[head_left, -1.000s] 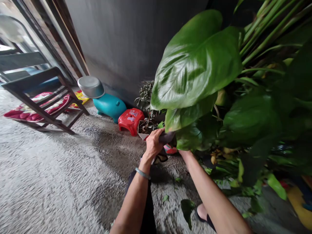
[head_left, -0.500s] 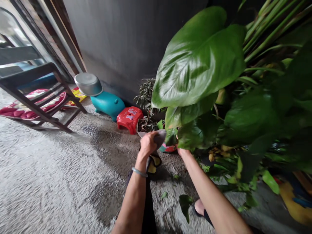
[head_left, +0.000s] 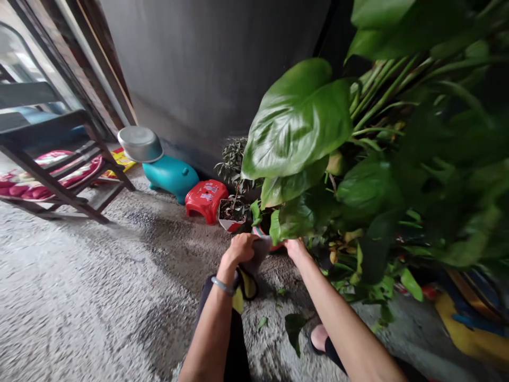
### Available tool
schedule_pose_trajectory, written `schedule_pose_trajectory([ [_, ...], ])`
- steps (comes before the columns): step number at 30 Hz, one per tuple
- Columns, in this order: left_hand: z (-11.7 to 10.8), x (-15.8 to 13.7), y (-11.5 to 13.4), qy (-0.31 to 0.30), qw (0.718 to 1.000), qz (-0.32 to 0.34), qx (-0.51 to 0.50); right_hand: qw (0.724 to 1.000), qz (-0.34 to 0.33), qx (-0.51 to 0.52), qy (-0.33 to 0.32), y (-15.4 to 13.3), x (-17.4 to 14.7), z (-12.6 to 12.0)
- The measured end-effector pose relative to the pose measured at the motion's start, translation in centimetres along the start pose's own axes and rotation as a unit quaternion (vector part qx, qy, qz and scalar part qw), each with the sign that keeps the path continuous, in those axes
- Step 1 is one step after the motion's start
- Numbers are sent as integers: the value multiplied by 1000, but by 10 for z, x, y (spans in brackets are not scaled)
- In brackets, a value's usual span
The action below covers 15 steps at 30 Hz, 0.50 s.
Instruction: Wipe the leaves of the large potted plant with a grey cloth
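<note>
My left hand (head_left: 239,248), a bangle on its wrist, is closed around a grey cloth (head_left: 260,253) and reaches toward a small flower pot (head_left: 276,247) with red and green colouring. At the pot's right side, my right hand (head_left: 295,248) grips its edge, fingers partly hidden. Green leaves (head_left: 274,227) hang over the pot and cover most of it. Large glossy leaves (head_left: 298,124) spread above both hands. Below the left hand, a black and yellow item (head_left: 248,284) is near my dark trouser leg.
Left of the pot stand a white and red planter (head_left: 231,220), a red stool (head_left: 207,200) and a teal animal-shaped seat (head_left: 170,178) with a metal basin (head_left: 141,144) on it. A folding chair (head_left: 59,154) is farther left. Fallen leaves (head_left: 295,331) lie on the concrete floor.
My view has shifted, so the big leaves appear farther left and smaller. The cloth now hangs lower from my left hand, in front of the pot. My right hand shows more fully.
</note>
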<state>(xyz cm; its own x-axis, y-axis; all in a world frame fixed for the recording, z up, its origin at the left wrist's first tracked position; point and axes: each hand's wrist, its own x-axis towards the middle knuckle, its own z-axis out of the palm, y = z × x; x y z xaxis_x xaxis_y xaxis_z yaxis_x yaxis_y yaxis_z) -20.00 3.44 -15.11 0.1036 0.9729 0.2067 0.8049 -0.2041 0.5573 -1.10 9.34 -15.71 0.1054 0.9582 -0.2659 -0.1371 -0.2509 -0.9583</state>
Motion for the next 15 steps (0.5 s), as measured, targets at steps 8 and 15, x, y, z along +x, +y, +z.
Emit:
schedule_pose_trajectory([
  [8,-134,-77,23,265,959,-78,-66,988,85,-17,-129,-33,-87,-3],
  [15,-175,-80,117,482,864,-4,-144,993,-12,106,-53,-85,-105,-18],
])
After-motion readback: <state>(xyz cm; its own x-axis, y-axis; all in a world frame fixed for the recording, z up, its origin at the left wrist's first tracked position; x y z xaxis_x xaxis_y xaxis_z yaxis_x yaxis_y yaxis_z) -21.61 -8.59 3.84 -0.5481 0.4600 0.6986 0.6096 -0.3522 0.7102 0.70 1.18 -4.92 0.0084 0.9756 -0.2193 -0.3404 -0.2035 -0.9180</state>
